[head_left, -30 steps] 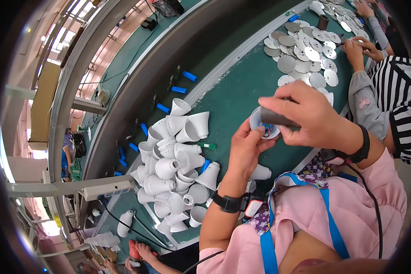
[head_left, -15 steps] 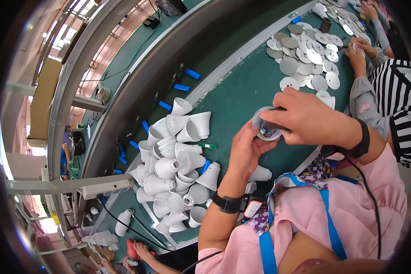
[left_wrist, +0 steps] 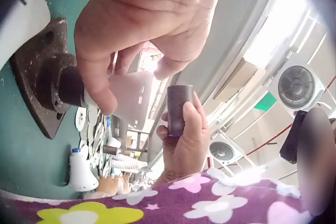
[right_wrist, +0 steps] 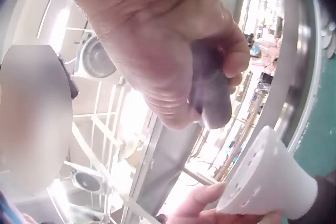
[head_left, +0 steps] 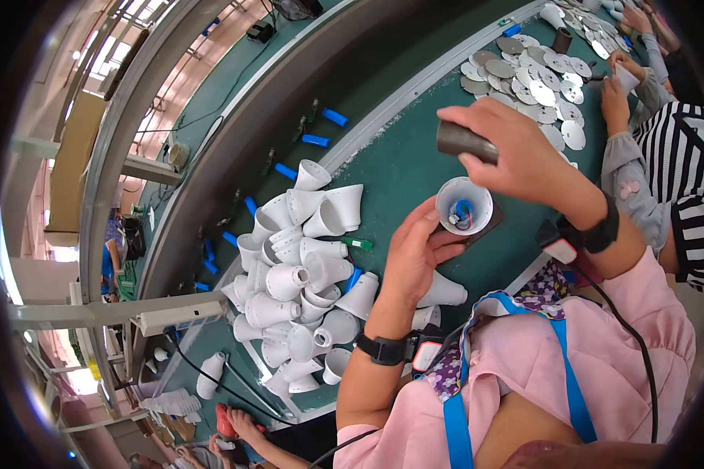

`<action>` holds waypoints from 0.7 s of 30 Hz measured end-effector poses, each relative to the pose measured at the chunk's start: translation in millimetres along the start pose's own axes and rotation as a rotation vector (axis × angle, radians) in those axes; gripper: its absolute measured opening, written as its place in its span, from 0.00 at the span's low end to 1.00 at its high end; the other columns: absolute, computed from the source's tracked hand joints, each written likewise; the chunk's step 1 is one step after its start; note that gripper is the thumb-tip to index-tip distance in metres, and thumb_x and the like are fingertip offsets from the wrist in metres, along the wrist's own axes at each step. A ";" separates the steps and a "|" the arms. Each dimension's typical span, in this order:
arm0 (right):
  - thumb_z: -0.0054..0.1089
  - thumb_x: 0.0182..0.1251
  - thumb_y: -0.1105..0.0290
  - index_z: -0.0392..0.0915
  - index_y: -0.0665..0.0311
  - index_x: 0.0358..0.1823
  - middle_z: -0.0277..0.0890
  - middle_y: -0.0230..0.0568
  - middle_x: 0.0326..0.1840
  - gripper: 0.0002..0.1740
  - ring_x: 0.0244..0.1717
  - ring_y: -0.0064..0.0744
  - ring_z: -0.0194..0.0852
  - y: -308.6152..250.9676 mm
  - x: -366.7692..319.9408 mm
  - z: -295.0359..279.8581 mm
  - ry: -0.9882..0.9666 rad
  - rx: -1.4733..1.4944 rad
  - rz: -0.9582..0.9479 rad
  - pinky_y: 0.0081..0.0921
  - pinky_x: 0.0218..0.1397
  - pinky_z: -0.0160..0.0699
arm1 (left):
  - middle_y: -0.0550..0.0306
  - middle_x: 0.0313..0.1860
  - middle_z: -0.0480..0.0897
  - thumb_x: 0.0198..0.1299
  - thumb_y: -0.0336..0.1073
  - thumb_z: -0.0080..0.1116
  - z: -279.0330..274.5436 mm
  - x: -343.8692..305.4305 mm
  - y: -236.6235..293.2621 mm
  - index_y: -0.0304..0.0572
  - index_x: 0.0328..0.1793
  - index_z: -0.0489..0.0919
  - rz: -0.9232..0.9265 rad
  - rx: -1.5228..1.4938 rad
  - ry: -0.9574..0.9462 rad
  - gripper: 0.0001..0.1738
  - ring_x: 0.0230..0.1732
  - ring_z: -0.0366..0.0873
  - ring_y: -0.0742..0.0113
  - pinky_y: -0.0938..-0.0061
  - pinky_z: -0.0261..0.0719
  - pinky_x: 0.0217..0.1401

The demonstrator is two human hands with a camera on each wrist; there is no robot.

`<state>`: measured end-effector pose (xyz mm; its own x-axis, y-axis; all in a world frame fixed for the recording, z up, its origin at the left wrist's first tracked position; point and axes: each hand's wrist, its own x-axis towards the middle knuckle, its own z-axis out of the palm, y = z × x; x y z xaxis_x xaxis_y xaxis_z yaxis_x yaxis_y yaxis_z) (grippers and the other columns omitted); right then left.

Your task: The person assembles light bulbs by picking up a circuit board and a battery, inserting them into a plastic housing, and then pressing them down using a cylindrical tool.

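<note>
One white cup [head_left: 452,195] is held mouth up over a dark stand [left_wrist: 44,74] on the bench [head_left: 391,172], its outer wall gripped by the left hand [head_left: 414,250]. Blue wires [head_left: 464,211] can be seen inside. Above the cup and apart from it, a dark cylinder [head_left: 465,143] is grasped by the right hand [head_left: 516,152], with its end left exposed. The cup is judged light, stiff and rather slick, so it is best taken low round the outside, where the rim is not squeezed and the soft wires are not snagged. More weight is to be expected in the cylinder, which is best clasped round its middle, since the cup could be cracked by a knock from it.
</note>
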<state>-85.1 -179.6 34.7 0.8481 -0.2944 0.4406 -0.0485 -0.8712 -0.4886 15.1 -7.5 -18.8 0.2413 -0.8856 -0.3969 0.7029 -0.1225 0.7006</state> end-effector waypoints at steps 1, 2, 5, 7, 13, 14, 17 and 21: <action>0.59 0.44 0.72 0.70 0.58 0.51 0.68 0.43 0.38 0.26 0.39 0.44 0.69 10.0 1.1 8.9 0.037 -0.016 0.097 0.34 0.40 0.71 | 0.54 0.49 0.76 0.61 0.40 0.46 -1.1 -4.1 4.6 0.36 0.62 0.65 0.010 0.049 0.065 0.25 0.42 0.79 0.63 0.75 0.79 0.40; 0.59 0.44 0.72 0.70 0.58 0.51 0.68 0.43 0.38 0.26 0.39 0.44 0.69 22.6 -1.2 21.6 0.043 -0.015 0.096 0.34 0.40 0.71 | 0.56 0.47 0.77 0.60 0.41 0.49 -3.2 -7.7 9.3 0.37 0.62 0.66 0.020 0.098 0.129 0.25 0.40 0.79 0.67 0.78 0.77 0.37; 0.59 0.49 0.69 0.68 0.57 0.53 0.69 0.44 0.40 0.25 0.42 0.46 0.69 57.7 -15.9 62.0 -0.110 0.025 0.201 0.38 0.43 0.71 | 0.56 0.45 0.78 0.58 0.39 0.52 -24.2 -15.6 23.1 0.38 0.57 0.71 0.066 0.498 0.290 0.21 0.36 0.78 0.69 0.76 0.75 0.36; 0.58 0.53 0.67 0.66 0.56 0.56 0.69 0.43 0.44 0.26 0.45 0.47 0.69 64.3 -21.3 75.9 -0.219 -0.067 0.214 0.39 0.47 0.70 | 0.54 0.43 0.78 0.56 0.36 0.54 -43.1 -23.9 36.1 0.39 0.51 0.75 0.233 1.151 0.438 0.17 0.34 0.78 0.68 0.74 0.74 0.33; 0.54 0.58 0.60 0.68 0.58 0.55 0.70 0.43 0.53 0.24 0.53 0.45 0.67 65.9 -21.3 66.1 -0.296 0.220 0.299 0.37 0.51 0.70 | 0.53 0.38 0.77 0.48 0.29 0.54 -69.0 -30.1 53.4 0.42 0.38 0.77 0.507 1.680 0.702 0.09 0.41 0.74 0.54 0.64 0.73 0.40; 0.53 0.58 0.59 0.68 0.59 0.56 0.70 0.43 0.53 0.24 0.53 0.45 0.67 56.8 -22.0 58.0 -0.221 0.537 0.398 0.37 0.51 0.69 | 0.55 0.35 0.76 0.48 0.29 0.54 -69.6 -30.2 50.6 0.43 0.36 0.77 0.503 1.871 0.672 0.07 0.39 0.74 0.55 0.65 0.72 0.38; 0.58 0.55 0.56 0.67 0.61 0.57 0.70 0.43 0.52 0.29 0.50 0.44 0.69 30.0 -33.7 41.1 -0.126 0.301 -0.040 0.35 0.51 0.70 | 0.59 0.31 0.76 0.48 0.31 0.54 -67.7 -25.0 41.1 0.46 0.31 0.77 0.471 2.250 0.513 0.04 0.39 0.73 0.57 0.67 0.71 0.35; 0.63 0.49 0.56 0.67 0.61 0.56 0.69 0.44 0.51 0.33 0.48 0.44 0.70 4.3 -36.3 35.3 -0.112 0.148 -0.168 0.34 0.51 0.70 | 0.63 0.28 0.75 0.49 0.34 0.52 -71.6 -9.5 18.7 0.48 0.26 0.77 0.350 2.562 0.244 0.04 0.38 0.74 0.62 0.70 0.70 0.32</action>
<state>-97.5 -158.8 -10.0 0.8914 -0.0975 0.4425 0.1691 -0.8345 -0.5244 73.9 30.8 -44.4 0.2664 -0.9596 -0.0901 -0.9226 -0.2269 -0.3118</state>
